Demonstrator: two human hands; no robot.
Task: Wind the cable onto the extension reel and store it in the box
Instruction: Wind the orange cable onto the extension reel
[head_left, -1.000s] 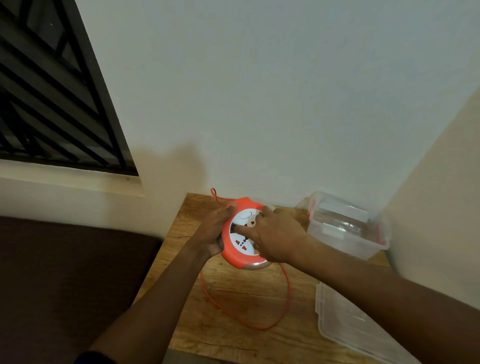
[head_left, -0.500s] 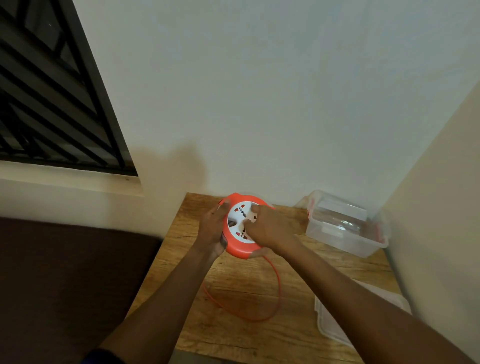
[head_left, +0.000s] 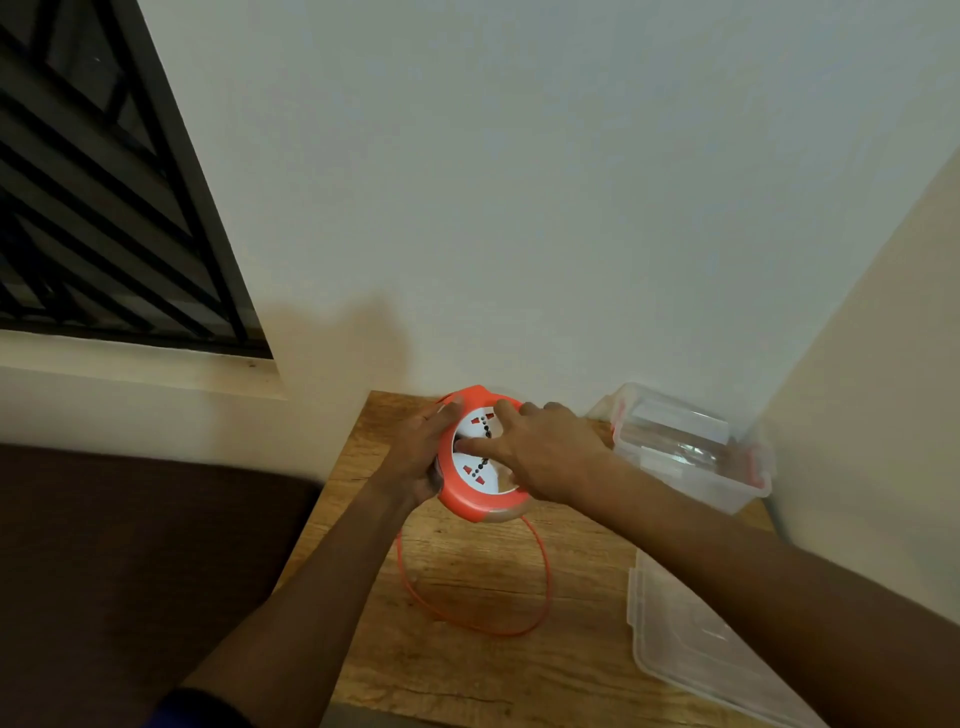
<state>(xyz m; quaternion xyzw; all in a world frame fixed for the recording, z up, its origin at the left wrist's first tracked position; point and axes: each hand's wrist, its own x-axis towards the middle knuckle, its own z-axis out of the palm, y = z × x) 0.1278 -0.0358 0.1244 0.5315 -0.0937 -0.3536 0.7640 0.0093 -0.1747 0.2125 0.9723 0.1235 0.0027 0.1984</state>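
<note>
table against white wall

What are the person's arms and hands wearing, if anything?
Both forearms are bare up to the frame edge. The left hand and right hand show no gloves, rings or watch. Only at the left arm's lower end, a dark blue sleeve edge appears. No sleeve shows on the right arm.
</note>
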